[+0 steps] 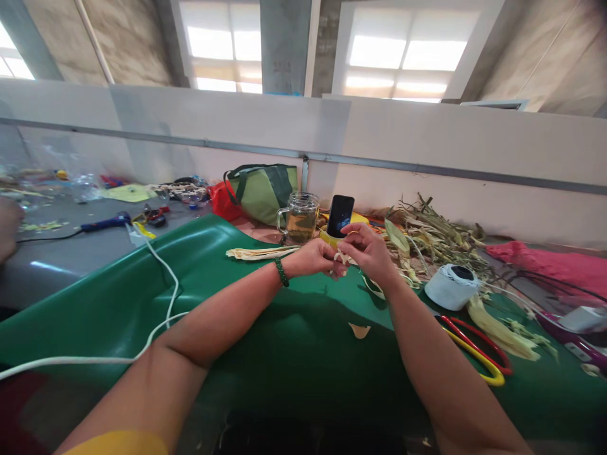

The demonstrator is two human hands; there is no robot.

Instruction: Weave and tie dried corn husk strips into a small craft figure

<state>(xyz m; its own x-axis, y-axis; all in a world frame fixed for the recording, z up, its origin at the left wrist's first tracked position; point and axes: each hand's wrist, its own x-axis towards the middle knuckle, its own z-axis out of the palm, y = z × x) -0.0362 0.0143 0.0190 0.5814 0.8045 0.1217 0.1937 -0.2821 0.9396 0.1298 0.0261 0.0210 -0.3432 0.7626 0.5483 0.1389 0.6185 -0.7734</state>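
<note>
Over the green mat (294, 354), my left hand (313, 258) and my right hand (368, 251) meet, fingertips nearly touching. Both are closed in a pinch on a small, pale, curled strip (340, 257) that resembles dried husk. The fingers cover most of this strip. A green bead bracelet (281, 272) circles my left wrist. Just behind my left hand lies a bundle of flat cream husk strips (258, 253). Below my hands, a small tan scrap (359, 330) rests on the mat.
Behind my hands stand a glass mug of tea (300, 221) and a phone (340, 215). To the right are dried husks (427, 230), a white twine spool (452, 287) and red-and-yellow-handled scissors (478, 354). A white cable (173, 284) crosses the left side; another person's hand (7, 227) shows far left.
</note>
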